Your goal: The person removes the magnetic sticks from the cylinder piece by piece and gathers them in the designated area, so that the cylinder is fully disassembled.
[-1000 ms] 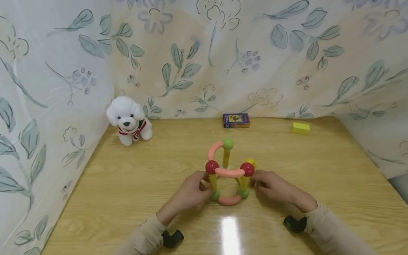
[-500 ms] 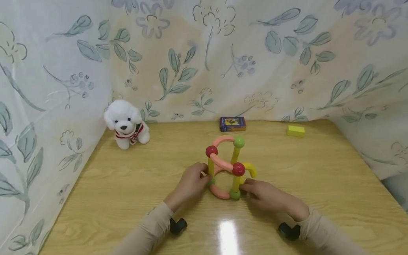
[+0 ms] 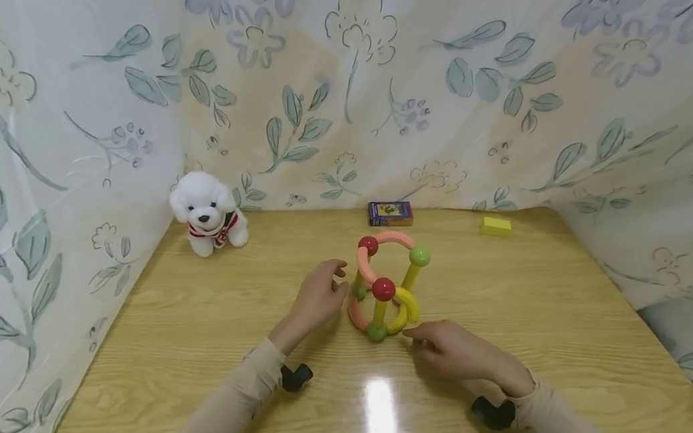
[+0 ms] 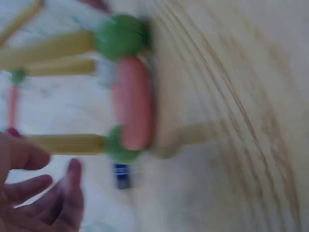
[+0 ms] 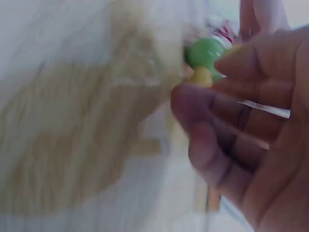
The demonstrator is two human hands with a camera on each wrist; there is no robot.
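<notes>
While both hands flank it, the rod-and-ball frame (image 3: 385, 285) stands upright near the middle of the desk (image 3: 540, 310), its long axis vertical, with red balls and a green ball on top joined by pink arcs and yellow posts going down to green balls at the base. From the left hand (image 3: 321, 297) the frame lies at about three o'clock, just beside the fingertips; that grip is relaxed and spread, holding nothing, and whether a fingertip touches the near post cannot be told from the head view. From the right hand (image 3: 452, 350) the frame lies at about ten o'clock, its lower green ball (image 3: 376, 332) just beyond the extended fingers; the blurred right wrist view shows fingers (image 5: 227, 121) loosely bent close to a green ball (image 5: 204, 52), not clasping it. The left hand sits level with the posts, the right one lower and nearer the base. A plush dog (image 3: 207, 211), card box (image 3: 390, 213) and yellow block (image 3: 495, 226) stand well apart at the far edge.
</notes>
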